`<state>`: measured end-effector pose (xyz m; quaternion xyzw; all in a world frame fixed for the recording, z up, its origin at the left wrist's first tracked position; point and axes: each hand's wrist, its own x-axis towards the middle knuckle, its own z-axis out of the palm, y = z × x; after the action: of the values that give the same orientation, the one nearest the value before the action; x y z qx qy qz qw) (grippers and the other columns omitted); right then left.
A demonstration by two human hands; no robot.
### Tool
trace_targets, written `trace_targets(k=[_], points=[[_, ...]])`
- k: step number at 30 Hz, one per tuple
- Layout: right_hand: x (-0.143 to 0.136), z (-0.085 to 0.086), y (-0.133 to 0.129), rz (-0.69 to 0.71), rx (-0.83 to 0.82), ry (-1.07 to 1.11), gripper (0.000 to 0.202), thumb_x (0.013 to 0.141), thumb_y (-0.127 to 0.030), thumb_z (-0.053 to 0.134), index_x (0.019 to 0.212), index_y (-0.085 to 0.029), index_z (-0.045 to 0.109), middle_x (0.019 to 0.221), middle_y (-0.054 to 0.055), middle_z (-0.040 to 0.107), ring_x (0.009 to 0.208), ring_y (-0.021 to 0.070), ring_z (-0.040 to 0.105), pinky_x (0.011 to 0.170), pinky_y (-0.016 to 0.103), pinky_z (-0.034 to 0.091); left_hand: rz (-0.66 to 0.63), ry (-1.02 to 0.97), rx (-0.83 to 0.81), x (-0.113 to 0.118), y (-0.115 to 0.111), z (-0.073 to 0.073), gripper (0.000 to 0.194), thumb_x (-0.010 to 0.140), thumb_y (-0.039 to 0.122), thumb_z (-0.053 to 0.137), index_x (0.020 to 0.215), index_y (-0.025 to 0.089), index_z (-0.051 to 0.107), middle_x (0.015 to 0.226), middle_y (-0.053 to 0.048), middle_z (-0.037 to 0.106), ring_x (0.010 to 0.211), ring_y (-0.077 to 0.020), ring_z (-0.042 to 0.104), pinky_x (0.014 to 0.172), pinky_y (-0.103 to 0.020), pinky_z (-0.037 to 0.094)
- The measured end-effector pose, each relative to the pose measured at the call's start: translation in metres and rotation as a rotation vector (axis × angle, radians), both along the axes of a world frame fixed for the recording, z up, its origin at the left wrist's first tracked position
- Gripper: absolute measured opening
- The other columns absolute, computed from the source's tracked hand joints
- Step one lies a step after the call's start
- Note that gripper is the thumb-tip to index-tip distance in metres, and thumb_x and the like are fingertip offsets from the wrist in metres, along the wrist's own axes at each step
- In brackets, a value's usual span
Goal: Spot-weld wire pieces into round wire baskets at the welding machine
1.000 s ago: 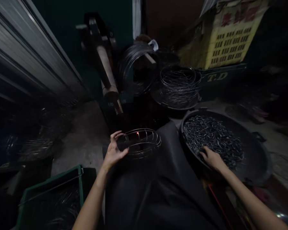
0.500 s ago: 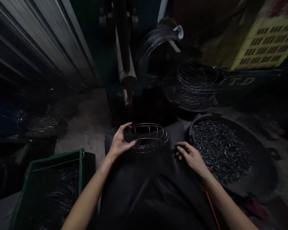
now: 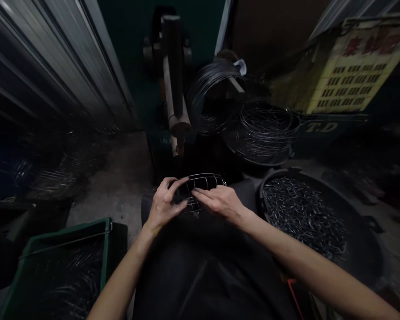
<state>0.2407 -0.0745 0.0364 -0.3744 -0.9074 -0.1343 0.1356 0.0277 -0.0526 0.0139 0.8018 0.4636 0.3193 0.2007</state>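
Observation:
A round wire frame (image 3: 206,177), made of thin rings joined by short cross wires, is held above the dark apron (image 3: 200,266) on my lap. My left hand (image 3: 163,203) grips its left side, with the fingers on the upper ring and the thumb lower down. My right hand (image 3: 222,202) reaches over the frame from the right, its fingers pressed together at the middle of the frame. Something small and dark shows below these fingertips, too small to make out. The right hand hides the right part of the frame.
A black basin (image 3: 363,240) of small bent metal pieces stands at the right. Behind it are a basin of wire rings (image 3: 263,153) and a yellow crate (image 3: 346,84). A machine arm (image 3: 178,102) juts out ahead. At the lower left sits a green crate (image 3: 105,258).
My right hand has moved left, from beside the basin onto the wire frame. My left hand still holds the frame. The view has shifted slightly up and right.

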Motion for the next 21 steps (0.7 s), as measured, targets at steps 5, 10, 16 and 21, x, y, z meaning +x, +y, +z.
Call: trace_targets(k=[5, 10, 16, 21], points=[[-0.004, 0.007, 0.013, 0.088, 0.272, 0.017, 0.025, 0.089, -0.014, 0.052, 0.109, -0.019, 0.068, 0.113, 0.001, 0.068, 0.058, 0.0046, 0.051, 0.055, 0.024, 0.036, 0.01, -0.102, -0.018, -0.005, 0.007, 0.008, 0.054, 0.072, 0.023, 0.068, 0.124, 0.026, 0.053, 0.11, -0.005, 0.051, 0.1, -0.0187, 0.058, 0.087, -0.032, 0.051], [-0.01, 0.013, 0.025, 0.097, 0.396, 0.038, 0.022, 0.088, -0.017, 0.056, 0.107, -0.02, 0.068, 0.115, 0.001, 0.067, 0.058, 0.0051, 0.047, 0.055, 0.025, 0.034, 0.035, -0.132, 0.016, -0.009, 0.017, 0.012, 0.054, 0.072, 0.021, 0.068, 0.123, 0.025, 0.052, 0.112, -0.005, 0.051, 0.101, -0.0187, 0.057, 0.088, -0.033, 0.051], [-0.015, 0.01, 0.037, 0.114, 0.432, 0.075, 0.021, 0.087, -0.014, 0.058, 0.104, -0.018, 0.069, 0.112, 0.002, 0.069, 0.057, 0.0057, 0.047, 0.055, 0.026, 0.033, 0.051, -0.123, 0.066, -0.014, 0.028, 0.009, 0.055, 0.073, 0.02, 0.068, 0.125, 0.027, 0.051, 0.113, -0.006, 0.05, 0.104, -0.019, 0.056, 0.089, -0.034, 0.051], [-0.017, 0.004, 0.049, 0.098, 0.368, 0.084, 0.028, 0.088, -0.013, 0.053, 0.111, -0.022, 0.067, 0.115, 0.001, 0.067, 0.058, 0.0071, 0.05, 0.055, 0.028, 0.035, 0.072, -0.104, 0.089, -0.016, 0.041, 0.006, 0.056, 0.072, 0.021, 0.069, 0.125, 0.027, 0.051, 0.111, -0.005, 0.05, 0.103, -0.0194, 0.056, 0.089, -0.034, 0.051]])
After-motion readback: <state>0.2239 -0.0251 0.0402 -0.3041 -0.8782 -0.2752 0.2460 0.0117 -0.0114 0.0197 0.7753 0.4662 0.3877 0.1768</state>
